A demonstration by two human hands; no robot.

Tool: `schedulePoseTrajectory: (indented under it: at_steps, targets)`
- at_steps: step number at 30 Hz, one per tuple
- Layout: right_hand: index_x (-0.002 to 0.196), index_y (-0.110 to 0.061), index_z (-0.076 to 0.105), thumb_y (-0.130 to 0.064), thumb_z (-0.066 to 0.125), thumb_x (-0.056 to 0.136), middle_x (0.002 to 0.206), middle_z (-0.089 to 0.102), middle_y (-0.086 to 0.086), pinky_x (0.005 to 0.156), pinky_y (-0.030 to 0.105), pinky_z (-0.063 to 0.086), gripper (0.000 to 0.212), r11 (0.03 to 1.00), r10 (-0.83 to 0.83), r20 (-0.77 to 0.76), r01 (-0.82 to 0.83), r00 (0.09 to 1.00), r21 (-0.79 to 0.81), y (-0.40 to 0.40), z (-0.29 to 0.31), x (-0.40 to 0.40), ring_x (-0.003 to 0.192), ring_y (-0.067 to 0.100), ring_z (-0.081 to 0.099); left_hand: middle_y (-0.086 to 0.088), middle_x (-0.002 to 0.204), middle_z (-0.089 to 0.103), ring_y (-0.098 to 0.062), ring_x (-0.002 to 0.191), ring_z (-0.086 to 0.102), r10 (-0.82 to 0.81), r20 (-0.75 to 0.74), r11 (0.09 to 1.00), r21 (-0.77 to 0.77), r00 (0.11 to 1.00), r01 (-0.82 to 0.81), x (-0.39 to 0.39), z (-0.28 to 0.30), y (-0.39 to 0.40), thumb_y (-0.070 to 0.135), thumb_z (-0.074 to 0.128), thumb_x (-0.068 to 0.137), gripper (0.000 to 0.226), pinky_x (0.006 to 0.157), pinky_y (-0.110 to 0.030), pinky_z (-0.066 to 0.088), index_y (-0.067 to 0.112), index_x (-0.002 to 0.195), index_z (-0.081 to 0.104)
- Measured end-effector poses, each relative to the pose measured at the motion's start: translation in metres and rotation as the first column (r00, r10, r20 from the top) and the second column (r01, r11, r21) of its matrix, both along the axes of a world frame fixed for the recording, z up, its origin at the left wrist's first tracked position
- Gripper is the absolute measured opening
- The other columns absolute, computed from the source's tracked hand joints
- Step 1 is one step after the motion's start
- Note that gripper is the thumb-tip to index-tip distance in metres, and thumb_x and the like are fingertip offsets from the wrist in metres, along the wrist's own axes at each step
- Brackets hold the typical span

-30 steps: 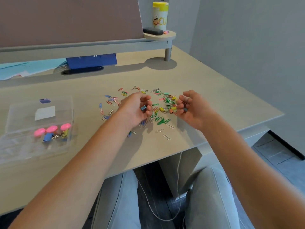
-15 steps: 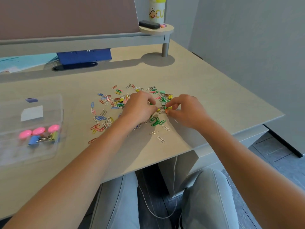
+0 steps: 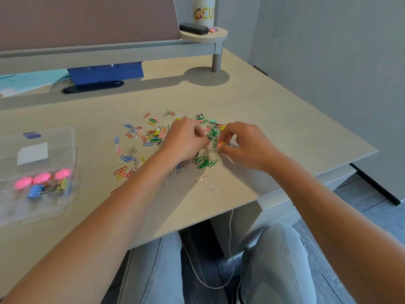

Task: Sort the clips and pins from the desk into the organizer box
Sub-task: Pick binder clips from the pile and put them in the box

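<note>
A pile of coloured paper clips [image 3: 153,139] and small binder clips is spread over the middle of the desk. Both my hands are down in its right part, fingertips almost meeting. My left hand [image 3: 186,141] is curled with its fingers pressed together at the pile; what it holds is hidden. My right hand [image 3: 247,143] pinches a small orange clip [image 3: 219,145] between thumb and forefinger. The clear organizer box [image 3: 73,150] lies at the left, holding three pink pins [image 3: 41,177], a blue binder clip [image 3: 35,190] and a yellow binder clip [image 3: 63,184].
The desk's front edge [image 3: 219,218] runs just below the pile, with my knees under it. A raised shelf [image 3: 203,36] at the back carries a yellow-lidded canister and a black case. A blue box [image 3: 105,72] stands under the shelf. A wall is at the right.
Both hands came down from a raised, apart pose and met in the right part of the pile. The view shifted, so the box now sits further left.
</note>
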State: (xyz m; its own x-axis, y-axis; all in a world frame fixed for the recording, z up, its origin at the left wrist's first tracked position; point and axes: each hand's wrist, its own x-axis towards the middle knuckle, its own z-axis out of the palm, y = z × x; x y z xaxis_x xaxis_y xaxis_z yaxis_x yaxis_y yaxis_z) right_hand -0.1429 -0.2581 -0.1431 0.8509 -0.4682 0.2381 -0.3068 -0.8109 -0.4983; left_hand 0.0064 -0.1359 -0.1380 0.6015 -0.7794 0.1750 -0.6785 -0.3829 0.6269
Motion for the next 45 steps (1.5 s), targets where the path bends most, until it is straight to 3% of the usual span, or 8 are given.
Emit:
schedulePoseTrajectory:
  at_steps: [4,7,11,14,19,24,35,45]
  targets:
    - [0.091,-0.011,0.070,-0.011,0.074,0.084,0.080,0.067,0.002,0.048,0.023,0.042,0.008,0.804,-0.241,0.178,0.094,0.954,0.587,-0.001,0.004,-0.008,0.055,0.006,0.051,0.005,0.080,0.072,-0.008,0.063,0.060,0.038,-0.438,0.975,-0.180,0.898,-0.129,0.003,0.004,0.001,0.017,0.069,0.081,0.007,0.058,-0.024,0.047,0.013,0.082,0.075]
    - [0.094,-0.008,0.064,-0.001,0.062,0.087,0.075,0.051,0.003,0.047,0.023,0.024,0.010,0.394,-0.353,0.193,-0.042,0.916,0.918,-0.001,0.011,-0.009,0.054,0.009,0.034,-0.013,0.086,0.069,-0.011,0.050,0.036,-0.096,-0.826,0.937,-0.264,0.556,-0.230,0.001,0.010,0.002,0.004,0.058,0.086,0.018,0.045,-0.023,0.033,-0.001,0.100,0.069]
    - [0.108,-0.005,0.060,-0.002,0.041,0.082,0.075,0.042,0.002,0.044,0.020,0.025,0.032,-0.145,-0.391,0.185,-0.259,0.902,0.955,-0.002,0.015,-0.007,0.057,0.010,0.027,-0.014,0.078,0.058,-0.015,0.055,0.036,-0.323,-0.943,0.897,-0.333,0.086,-0.290,0.003,0.018,0.009,-0.001,0.034,0.084,0.040,0.046,-0.023,0.036,-0.005,0.112,0.062]
    - [0.102,-0.001,0.060,-0.011,0.044,0.074,0.076,0.047,0.007,0.046,0.021,0.034,0.033,-0.261,-0.426,0.193,-0.324,0.884,0.909,-0.001,0.014,-0.004,0.056,0.014,0.037,-0.014,0.077,0.055,-0.020,0.062,0.045,-0.344,-0.937,0.883,-0.299,-0.067,-0.362,0.001,0.022,0.010,0.007,0.038,0.087,0.028,0.053,-0.025,0.046,-0.004,0.096,0.063]
    - [0.091,-0.006,0.069,-0.023,0.061,0.092,0.067,0.046,0.000,0.044,0.021,0.031,0.019,0.177,-0.460,0.116,-0.037,0.880,0.983,0.002,0.017,0.008,0.050,0.010,0.038,-0.006,0.062,0.046,-0.016,0.055,0.044,-0.233,-0.972,0.887,-0.210,-0.008,-0.411,-0.002,0.021,0.005,0.009,0.041,0.097,0.021,0.047,-0.023,0.047,0.001,0.091,0.059]
    - [0.090,-0.009,0.078,-0.019,0.058,0.092,0.078,0.073,0.010,0.058,0.026,0.047,0.022,0.895,-0.323,0.004,0.304,0.946,0.325,0.005,0.007,0.010,0.064,0.014,0.059,-0.008,0.068,0.052,-0.016,0.050,0.048,-0.164,-0.979,0.875,-0.200,0.118,-0.441,0.004,0.015,0.007,-0.008,0.035,0.087,0.028,0.046,-0.023,0.048,0.000,0.096,0.060]
    - [0.089,-0.025,0.075,-0.036,0.073,0.081,0.085,0.060,-0.005,0.053,0.026,0.034,0.014,0.936,-0.352,-0.078,0.350,0.933,-0.039,0.011,-0.003,0.021,0.080,0.021,0.060,-0.002,0.064,0.046,-0.011,0.047,0.031,-0.068,-0.949,0.918,-0.180,0.307,-0.354,0.012,0.012,-0.003,0.003,0.038,0.091,0.027,0.037,-0.019,0.024,0.003,0.094,0.065]
    - [0.099,-0.021,0.071,-0.030,0.061,0.088,0.088,0.063,0.001,0.062,0.033,0.038,0.018,0.960,-0.192,-0.108,0.165,0.975,-0.225,0.003,-0.004,0.022,0.084,0.027,0.059,0.006,0.058,0.053,-0.011,0.052,0.047,-0.077,-0.240,0.993,-0.108,0.968,0.052,0.023,0.014,-0.041,0.018,0.069,0.086,0.012,0.045,-0.015,0.035,0.025,0.091,0.078]
